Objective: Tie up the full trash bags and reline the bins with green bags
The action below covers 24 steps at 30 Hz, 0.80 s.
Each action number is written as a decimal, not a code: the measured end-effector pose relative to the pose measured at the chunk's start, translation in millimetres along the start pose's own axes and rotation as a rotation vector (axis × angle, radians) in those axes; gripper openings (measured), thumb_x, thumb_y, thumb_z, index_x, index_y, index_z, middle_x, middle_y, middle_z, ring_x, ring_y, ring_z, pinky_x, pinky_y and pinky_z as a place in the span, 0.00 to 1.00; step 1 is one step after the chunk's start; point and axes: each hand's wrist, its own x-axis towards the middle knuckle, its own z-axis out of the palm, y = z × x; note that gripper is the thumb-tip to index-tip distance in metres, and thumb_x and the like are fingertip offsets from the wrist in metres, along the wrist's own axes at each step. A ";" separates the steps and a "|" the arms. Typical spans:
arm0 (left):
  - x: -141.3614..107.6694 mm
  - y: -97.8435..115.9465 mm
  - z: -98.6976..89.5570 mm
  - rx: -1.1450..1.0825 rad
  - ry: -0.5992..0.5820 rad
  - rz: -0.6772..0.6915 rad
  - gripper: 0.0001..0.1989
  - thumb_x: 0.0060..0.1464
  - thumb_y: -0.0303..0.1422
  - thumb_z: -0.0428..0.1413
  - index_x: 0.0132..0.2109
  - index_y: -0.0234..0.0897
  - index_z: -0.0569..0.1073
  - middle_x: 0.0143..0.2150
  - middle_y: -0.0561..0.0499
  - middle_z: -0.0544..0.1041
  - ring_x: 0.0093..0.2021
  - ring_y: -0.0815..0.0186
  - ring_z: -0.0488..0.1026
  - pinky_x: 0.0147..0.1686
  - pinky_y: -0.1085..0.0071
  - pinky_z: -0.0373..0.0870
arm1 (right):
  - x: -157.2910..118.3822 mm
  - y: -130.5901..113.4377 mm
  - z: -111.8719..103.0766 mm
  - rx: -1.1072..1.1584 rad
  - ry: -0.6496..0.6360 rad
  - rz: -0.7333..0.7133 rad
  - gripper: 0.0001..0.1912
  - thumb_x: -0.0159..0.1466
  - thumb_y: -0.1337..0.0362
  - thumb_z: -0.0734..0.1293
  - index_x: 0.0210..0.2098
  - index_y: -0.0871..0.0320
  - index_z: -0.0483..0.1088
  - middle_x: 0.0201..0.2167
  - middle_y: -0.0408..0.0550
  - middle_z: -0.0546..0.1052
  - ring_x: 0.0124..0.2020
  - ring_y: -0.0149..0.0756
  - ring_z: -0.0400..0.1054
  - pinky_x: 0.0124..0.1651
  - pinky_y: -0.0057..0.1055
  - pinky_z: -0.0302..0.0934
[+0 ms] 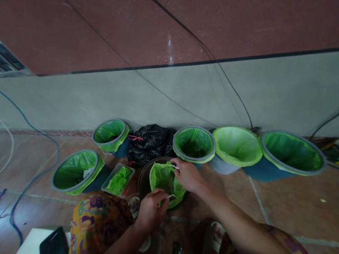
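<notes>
In the head view, a light green garbage bag [160, 179] stands with its mouth gaping inside a round dark brown bin [144, 179] on the floor. At the bag's near rim, my left hand [152, 211] is closed in a pinch, and a short white drawstring end pokes out past the fingers. My right hand [187, 175] pinches the far right side of the rim, a second white string end [174, 167] showing at its fingertips. What lies inside the bag is too dim to make out.
Green-lined bins stand around: a pale one [236, 145], a large one [292, 153] and several others. Black tied garbage bags [150, 143] sit by the wall. A clear tub [118, 179] holds green bags. A blue cable [38, 176] crosses the floor at left.
</notes>
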 end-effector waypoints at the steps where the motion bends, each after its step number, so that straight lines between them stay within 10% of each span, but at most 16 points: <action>1: 2.3 5.7 -8.7 -0.084 0.057 -0.001 0.11 0.60 0.32 0.50 0.38 0.39 0.78 0.38 0.49 0.77 0.40 0.67 0.74 0.42 0.73 0.69 | -2.1 -2.5 -3.1 0.030 -0.002 -0.035 0.22 0.62 0.73 0.58 0.53 0.58 0.69 0.43 0.51 0.79 0.43 0.36 0.72 0.46 0.29 0.59; 9: 36.4 45.8 -67.5 -0.386 0.287 0.064 0.10 0.58 0.37 0.54 0.35 0.37 0.77 0.38 0.49 0.77 0.40 0.67 0.73 0.43 0.72 0.69 | -15.0 -17.8 -20.6 0.483 -0.268 -0.185 0.30 0.54 0.71 0.68 0.56 0.57 0.65 0.32 0.41 0.74 0.31 0.30 0.68 0.34 0.24 0.59; 15: 58.2 43.8 -63.3 -0.404 0.101 0.092 0.08 0.54 0.35 0.56 0.31 0.36 0.75 0.39 0.48 0.78 0.41 0.66 0.74 0.44 0.71 0.69 | -5.1 -16.4 13.3 0.593 -0.276 -0.249 0.07 0.58 0.61 0.68 0.30 0.60 0.71 0.23 0.38 0.69 0.25 0.26 0.60 0.29 0.23 0.55; 24: 45.5 -7.8 -51.8 -0.370 0.137 -0.111 0.18 0.52 0.30 0.55 0.51 0.36 0.72 0.41 0.50 0.77 0.35 0.70 0.70 0.37 0.74 0.67 | 4.9 -25.9 2.8 0.776 -0.130 -0.084 0.16 0.63 0.55 0.61 0.24 0.59 0.66 0.19 0.39 0.67 0.18 0.24 0.58 0.23 0.23 0.52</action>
